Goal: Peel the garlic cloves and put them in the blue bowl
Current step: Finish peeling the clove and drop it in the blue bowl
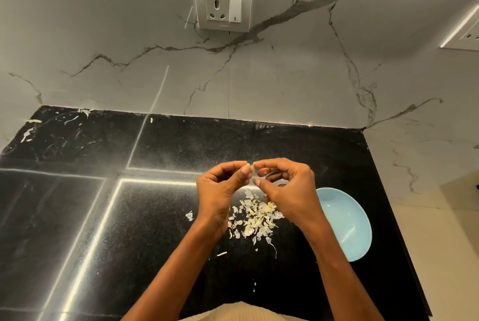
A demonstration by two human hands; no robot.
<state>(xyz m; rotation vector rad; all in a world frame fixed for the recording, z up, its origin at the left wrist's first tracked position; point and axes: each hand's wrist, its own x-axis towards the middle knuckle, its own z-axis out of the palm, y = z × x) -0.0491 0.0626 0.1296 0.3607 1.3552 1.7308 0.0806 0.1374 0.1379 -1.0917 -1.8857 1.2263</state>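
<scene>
Black granite counter [160, 217] under veined marble wall [129, 48].

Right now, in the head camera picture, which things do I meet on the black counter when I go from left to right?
Lone peel scrap → left hand → garlic clove pinched between both hands → right hand → blue bowl. The pile of garlic peels lies under and between the hands, so its place is unclear.
</scene>
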